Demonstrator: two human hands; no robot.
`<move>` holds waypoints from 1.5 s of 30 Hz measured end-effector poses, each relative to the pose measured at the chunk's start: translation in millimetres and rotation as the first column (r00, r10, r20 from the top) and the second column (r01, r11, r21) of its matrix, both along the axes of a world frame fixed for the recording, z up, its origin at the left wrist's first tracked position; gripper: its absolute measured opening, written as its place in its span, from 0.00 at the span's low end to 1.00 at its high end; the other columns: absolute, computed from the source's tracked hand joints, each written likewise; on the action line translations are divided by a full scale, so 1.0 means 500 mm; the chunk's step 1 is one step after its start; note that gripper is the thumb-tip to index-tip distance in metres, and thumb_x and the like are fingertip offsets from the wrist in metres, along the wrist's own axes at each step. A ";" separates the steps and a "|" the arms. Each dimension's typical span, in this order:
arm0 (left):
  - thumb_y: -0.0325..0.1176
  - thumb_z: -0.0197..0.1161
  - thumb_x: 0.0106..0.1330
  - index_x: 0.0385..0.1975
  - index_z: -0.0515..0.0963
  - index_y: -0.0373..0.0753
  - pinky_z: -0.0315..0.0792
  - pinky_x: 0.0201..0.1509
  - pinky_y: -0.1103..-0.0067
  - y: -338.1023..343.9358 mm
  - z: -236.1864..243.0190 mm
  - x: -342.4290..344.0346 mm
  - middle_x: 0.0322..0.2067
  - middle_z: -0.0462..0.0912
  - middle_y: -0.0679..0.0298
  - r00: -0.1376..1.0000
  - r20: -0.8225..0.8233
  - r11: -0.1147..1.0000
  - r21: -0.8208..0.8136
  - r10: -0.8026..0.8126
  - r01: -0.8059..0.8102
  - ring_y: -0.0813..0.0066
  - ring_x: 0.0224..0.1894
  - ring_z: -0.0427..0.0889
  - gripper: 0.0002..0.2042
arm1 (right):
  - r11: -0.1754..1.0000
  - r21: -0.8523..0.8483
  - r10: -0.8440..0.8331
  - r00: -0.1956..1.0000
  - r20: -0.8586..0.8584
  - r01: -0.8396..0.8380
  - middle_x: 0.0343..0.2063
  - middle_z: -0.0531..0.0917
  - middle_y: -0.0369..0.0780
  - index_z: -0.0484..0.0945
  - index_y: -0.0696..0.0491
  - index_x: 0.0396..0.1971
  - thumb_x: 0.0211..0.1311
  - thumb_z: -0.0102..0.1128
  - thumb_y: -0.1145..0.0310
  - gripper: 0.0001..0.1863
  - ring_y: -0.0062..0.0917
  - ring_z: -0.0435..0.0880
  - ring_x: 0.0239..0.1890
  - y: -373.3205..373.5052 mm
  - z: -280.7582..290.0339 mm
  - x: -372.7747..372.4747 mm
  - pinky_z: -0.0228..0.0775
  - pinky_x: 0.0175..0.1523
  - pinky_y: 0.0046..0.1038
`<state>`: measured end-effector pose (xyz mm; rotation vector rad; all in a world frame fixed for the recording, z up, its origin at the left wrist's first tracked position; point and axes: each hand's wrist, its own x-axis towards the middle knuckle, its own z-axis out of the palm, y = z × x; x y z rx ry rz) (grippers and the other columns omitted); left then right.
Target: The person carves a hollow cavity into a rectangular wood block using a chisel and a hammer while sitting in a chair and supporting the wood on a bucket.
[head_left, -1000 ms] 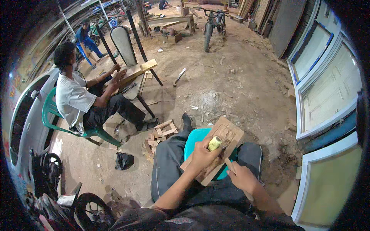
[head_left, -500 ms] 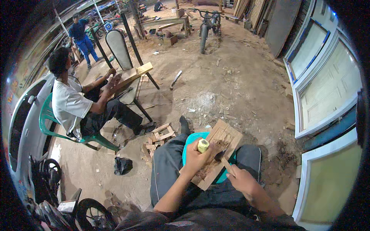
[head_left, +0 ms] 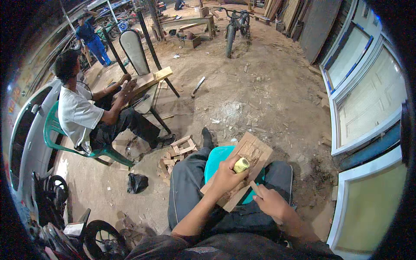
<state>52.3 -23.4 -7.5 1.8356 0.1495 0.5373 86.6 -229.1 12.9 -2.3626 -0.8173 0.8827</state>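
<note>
Partly beneath left hand (head_left: pixel 226 177), wooden board (head_left: pixel 259 148)

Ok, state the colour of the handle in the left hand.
The handle is pale yellow, clearest in the head view.

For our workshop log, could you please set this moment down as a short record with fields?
Board: flat, rectangular brown wooden board, roughened mid-face, over a turquoise plastic seat
Left hand: gripping a yellow, blunt-ended object above the board
Right hand: gripping a pale wooden handle
Floor, left: pale wood offcuts and a crumpled black plastic bag
Co-worker: person in a white shirt, seated on a green plastic chair
</note>
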 end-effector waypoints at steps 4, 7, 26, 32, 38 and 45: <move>0.30 0.69 0.56 0.31 0.77 0.33 0.71 0.30 0.81 0.003 0.003 -0.009 0.25 0.82 0.64 0.999 -0.029 0.995 -0.096 0.028 -0.031 0.84 0.27 0.76 0.09 | 0.986 0.115 -0.119 0.993 -0.009 0.119 0.28 0.78 0.57 0.70 0.58 0.40 0.63 0.55 0.61 0.15 0.57 0.76 0.36 0.015 0.019 -0.004 0.67 0.37 0.44; 0.29 0.68 0.56 0.29 0.76 0.32 0.69 0.28 0.80 0.003 0.029 -0.008 0.24 0.80 0.63 0.994 -0.015 0.980 -0.164 0.112 -0.113 0.84 0.26 0.75 0.09 | 0.946 0.271 -0.185 0.983 0.000 0.178 0.27 0.78 0.55 0.72 0.59 0.40 0.63 0.56 0.62 0.15 0.54 0.77 0.33 0.015 0.026 -0.004 0.67 0.36 0.40; 0.31 0.67 0.59 0.30 0.77 0.33 0.66 0.26 0.84 0.028 0.009 -0.011 0.23 0.78 0.71 0.983 -0.022 0.964 -0.193 0.180 -0.181 0.88 0.25 0.71 0.08 | 0.998 0.060 -0.003 0.995 0.097 -0.003 0.23 0.78 0.56 0.67 0.59 0.43 0.65 0.52 0.61 0.16 0.52 0.80 0.27 0.010 -0.031 -0.013 0.68 0.30 0.43; 0.31 0.68 0.59 0.30 0.76 0.34 0.66 0.26 0.83 0.026 0.021 -0.013 0.22 0.77 0.70 0.989 -0.021 0.970 -0.196 0.145 -0.146 0.87 0.24 0.71 0.09 | 0.988 0.123 -0.091 0.995 -0.040 0.095 0.26 0.77 0.59 0.66 0.58 0.43 0.65 0.53 0.61 0.16 0.58 0.76 0.34 0.014 -0.008 -0.013 0.65 0.35 0.49; 0.30 0.68 0.58 0.29 0.76 0.33 0.68 0.28 0.83 0.028 0.016 -0.012 0.23 0.78 0.70 0.988 0.003 0.963 -0.227 0.152 -0.147 0.87 0.26 0.71 0.09 | 0.982 0.149 -0.118 0.993 0.011 0.116 0.26 0.76 0.59 0.66 0.57 0.39 0.65 0.52 0.62 0.14 0.58 0.75 0.35 0.022 -0.013 -0.020 0.65 0.36 0.49; 0.30 0.68 0.58 0.30 0.76 0.33 0.68 0.31 0.84 0.030 0.022 -0.014 0.26 0.78 0.70 0.991 0.004 0.968 -0.212 0.136 -0.132 0.87 0.28 0.72 0.09 | 0.982 0.140 -0.129 0.991 0.034 0.123 0.25 0.77 0.58 0.66 0.57 0.40 0.66 0.52 0.63 0.13 0.58 0.76 0.34 0.027 -0.018 -0.033 0.66 0.35 0.50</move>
